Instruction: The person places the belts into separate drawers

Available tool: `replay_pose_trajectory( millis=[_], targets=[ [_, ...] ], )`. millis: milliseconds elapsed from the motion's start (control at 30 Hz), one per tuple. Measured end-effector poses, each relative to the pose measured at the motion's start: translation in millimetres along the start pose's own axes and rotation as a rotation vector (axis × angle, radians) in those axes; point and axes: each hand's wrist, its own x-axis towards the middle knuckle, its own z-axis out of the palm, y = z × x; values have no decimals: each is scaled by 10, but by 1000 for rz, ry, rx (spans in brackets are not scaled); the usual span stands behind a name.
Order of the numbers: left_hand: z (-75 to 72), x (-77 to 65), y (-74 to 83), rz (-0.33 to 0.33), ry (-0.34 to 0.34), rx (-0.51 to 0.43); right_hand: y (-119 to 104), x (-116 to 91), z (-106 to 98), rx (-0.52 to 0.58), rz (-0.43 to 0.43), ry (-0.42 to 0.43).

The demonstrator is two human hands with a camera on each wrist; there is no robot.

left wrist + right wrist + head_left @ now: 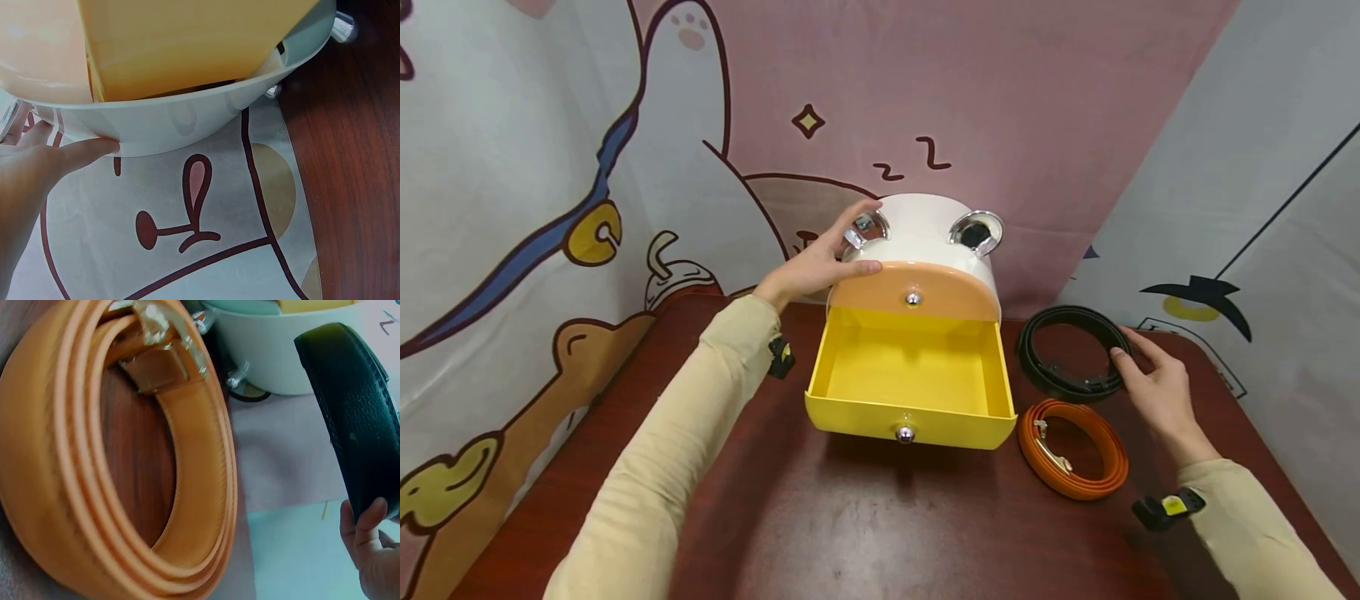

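A white animal-shaped drawer box (925, 225) with silver-rimmed eyes stands against the back cloth. Its yellow lower drawer (910, 367) is pulled out, with nothing inside; the orange upper drawer (917, 287) is closed. My left hand (816, 265) rests on the box's upper left, fingers by the eye and thumb (94, 150) straight along the white wall. At the right, my right hand (1157, 392) pinches the edge of a coiled black belt (1067, 392). In the right wrist view the thumb and fingers (372, 519) hold its lower end. A coiled orange belt (1108, 450) lies just in front.
Everything stands on a dark red-brown table (880, 533). A printed cartoon cloth (1000, 108) hangs close behind the box and around both sides. The open drawer juts toward the front, its round silver knob (905, 433) foremost.
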Motion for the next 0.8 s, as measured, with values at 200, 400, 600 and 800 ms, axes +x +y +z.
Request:
replay_pose_trajectory(
  millis=[200, 400, 600, 800],
  targets=[
    [-3, 3, -16, 1, -2, -10, -140, -8, -35, 115, 63, -31],
    [-11, 0, -15, -6, 0, -3, -286, -16, -54, 201, 84, -40],
    [-12, 4, -18, -8, 0, 2, -406, -64, -90, 204, 102, -58],
    [-7, -4, -13, -8, 3, 0, -527, -122, -115, 301, 86, -83]
  ],
)
